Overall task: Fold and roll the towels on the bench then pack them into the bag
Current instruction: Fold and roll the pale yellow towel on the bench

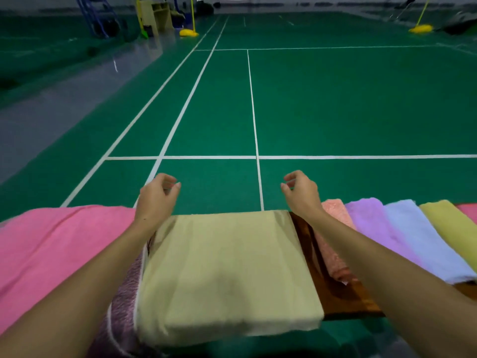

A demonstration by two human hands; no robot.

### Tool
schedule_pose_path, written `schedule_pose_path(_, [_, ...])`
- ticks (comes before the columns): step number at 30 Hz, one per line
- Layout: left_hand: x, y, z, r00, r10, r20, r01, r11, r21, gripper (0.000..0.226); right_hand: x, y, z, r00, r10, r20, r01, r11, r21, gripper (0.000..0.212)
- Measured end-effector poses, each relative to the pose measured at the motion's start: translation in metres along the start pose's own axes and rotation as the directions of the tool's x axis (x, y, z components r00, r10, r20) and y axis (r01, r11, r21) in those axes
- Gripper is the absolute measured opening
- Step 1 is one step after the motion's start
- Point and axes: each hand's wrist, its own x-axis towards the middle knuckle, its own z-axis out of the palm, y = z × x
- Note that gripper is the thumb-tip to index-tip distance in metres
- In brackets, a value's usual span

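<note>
Your left hand (157, 195) and your right hand (300, 192) both hang in the air just past the far edge of the brown wooden bench (333, 288), with fingers loosely curled and nothing held in either; neither touches any cloth. Between your forearms, a pale yellow-beige towel folded into a flat rectangle (227, 272) lies across the bench, its far end at the far edge and its near end overhanging the near edge. Just left of it, partly tucked under its left side, lies a mauve textured towel with a white border (124, 306), and further left a large pink towel (51, 249) spreads out towards the left end of the bench. To the right of the beige towel a strip of bare wood shows, and then comes a row of narrow folded towels laid side by side across the bench towards its right end: a salmon-pink terry towel (333, 218) partly hidden by your right forearm, a lilac towel (371, 220), a light blue towel (418, 236), a mustard-yellow towel (449, 226), and a sliver of another pink towel (468, 210) at the frame's right edge. Beyond the bench stretches a green sports court floor with white lines (335, 104).
</note>
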Motion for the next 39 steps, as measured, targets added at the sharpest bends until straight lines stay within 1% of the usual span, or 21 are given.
schedule_pose_path(3, [-0.022, 0.022, -0.004, 0.994, 0.064, 0.089, -0.062, 0.998, -0.026, 0.013, -0.036, 0.004, -0.012, 0.995, 0.007, 0.101, 0.002, 0.996, -0.089, 0.034])
schedule_pose_path(5, [-0.039, 0.036, -0.006, 0.988, 0.1, 0.113, -0.096, 0.994, -0.042, 0.009, -0.062, 0.01, -0.017, 0.986, 0.035, 0.165, -0.011, 0.989, -0.148, 0.039])
schedule_pose_path(7, [-0.058, 0.049, -0.008, 0.984, 0.12, 0.13, -0.114, 0.992, -0.05, 0.004, -0.086, 0.013, -0.022, 0.978, 0.05, 0.201, -0.012, 0.983, -0.186, 0.03])
schedule_pose_path(9, [-0.078, 0.06, -0.008, 0.98, 0.12, 0.16, -0.11, 0.992, -0.066, 0.002, -0.104, 0.015, -0.025, 0.975, 0.07, 0.209, -0.026, 0.979, -0.204, 0.014])
schedule_pose_path(10, [-0.087, 0.063, -0.007, 0.976, 0.117, 0.182, -0.104, 0.991, -0.081, 0.003, -0.112, 0.016, -0.026, 0.973, 0.081, 0.214, -0.034, 0.976, -0.214, 0.014])
schedule_pose_path(12, [-0.104, 0.068, -0.005, 0.961, 0.123, 0.247, -0.094, 0.988, -0.125, 0.006, -0.125, 0.019, -0.023, 0.967, 0.073, 0.243, -0.015, 0.973, -0.23, 0.029])
schedule_pose_path(13, [-0.111, 0.069, -0.003, 0.949, 0.139, 0.282, -0.104, 0.985, -0.136, 0.006, -0.131, 0.019, -0.022, 0.966, 0.074, 0.25, -0.017, 0.975, -0.222, 0.026])
schedule_pose_path(15, [-0.123, 0.071, 0.001, 0.923, 0.187, 0.338, -0.155, 0.981, -0.119, 0.005, -0.142, 0.02, -0.019, 0.965, 0.092, 0.247, -0.038, 0.976, -0.217, 0.011])
schedule_pose_path(17, [-0.131, 0.069, 0.008, 0.898, 0.226, 0.378, -0.206, 0.974, -0.095, 0.006, -0.149, 0.017, -0.018, 0.958, 0.135, 0.255, -0.08, 0.974, -0.214, 0.018])
schedule_pose_path(20, [-0.133, 0.072, 0.025, 0.856, 0.261, 0.446, -0.246, 0.965, -0.093, 0.008, -0.149, 0.016, -0.018, 0.93, 0.2, 0.309, -0.153, 0.973, -0.171, 0.024])
schedule_pose_path(22, [-0.13, 0.078, 0.037, 0.819, 0.29, 0.496, -0.286, 0.954, -0.085, 0.003, -0.15, 0.014, -0.021, 0.921, 0.222, 0.32, -0.197, 0.974, -0.109, 0.021])
schedule_pose_path(25, [-0.128, 0.089, 0.051, 0.753, 0.335, 0.566, -0.364, 0.929, -0.066, 0.008, -0.157, 0.007, -0.025, 0.926, 0.229, 0.299, -0.268, 0.958, 0.098, 0.017])
schedule_pose_path(27, [-0.127, 0.097, 0.057, 0.697, 0.356, 0.623, -0.421, 0.906, -0.046, 0.021, -0.162, 0.005, -0.025, 0.934, 0.223, 0.28, -0.289, 0.932, 0.219, 0.013])
schedule_pose_path(30, [-0.12, 0.111, 0.061, 0.578, 0.39, 0.717, -0.499, 0.864, -0.068, 0.054, -0.163, 0.012, -0.019, 0.953, 0.088, 0.29, -0.179, 0.937, 0.301, 0.005])
schedule_pose_path(31, [-0.118, 0.115, 0.061, 0.527, 0.387, 0.756, -0.514, 0.854, -0.079, 0.06, -0.163, 0.014, -0.018, 0.95, 0.027, 0.31, -0.136, 0.933, 0.334, 0.007])
schedule_pose_path(32, [-0.116, 0.118, 0.062, 0.472, 0.373, 0.799, -0.519, 0.85, -0.09, 0.06, -0.163, 0.016, -0.017, 0.944, -0.018, 0.33, -0.107, 0.929, 0.355, 0.014])
schedule_pose_path(34, [-0.114, 0.122, 0.062, 0.382, 0.332, 0.862, -0.49, 0.864, -0.115, 0.041, -0.164, 0.018, -0.016, 0.926, -0.079, 0.37, -0.071, 0.924, 0.376, 0.024])
schedule_pose_path(35, [-0.112, 0.121, 0.063, 0.371, 0.319, 0.872, -0.473, 0.873, -0.118, 0.028, -0.164, 0.02, -0.017, 0.918, -0.095, 0.385, -0.067, 0.92, 0.386, 0.028])
schedule_pose_path(36, [-0.11, 0.12, 0.064, 0.383, 0.317, 0.868, -0.467, 0.877, -0.115, 0.018, -0.164, 0.021, -0.018, 0.914, -0.097, 0.394, -0.07, 0.919, 0.388, 0.031])
schedule_pose_path(37, [-0.108, 0.118, 0.063, 0.406, 0.322, 0.855, -0.465, 0.879, -0.11, 0.014, -0.164, 0.023, -0.019, 0.912, -0.087, 0.401, -0.083, 0.918, 0.387, 0.032])
schedule_pose_path(39, [-0.104, 0.115, 0.06, 0.453, 0.334, 0.827, -0.409, 0.902, -0.14, 0.017, -0.164, 0.028, -0.024, 0.906, -0.035, 0.421, -0.132, 0.923, 0.361, 0.029])
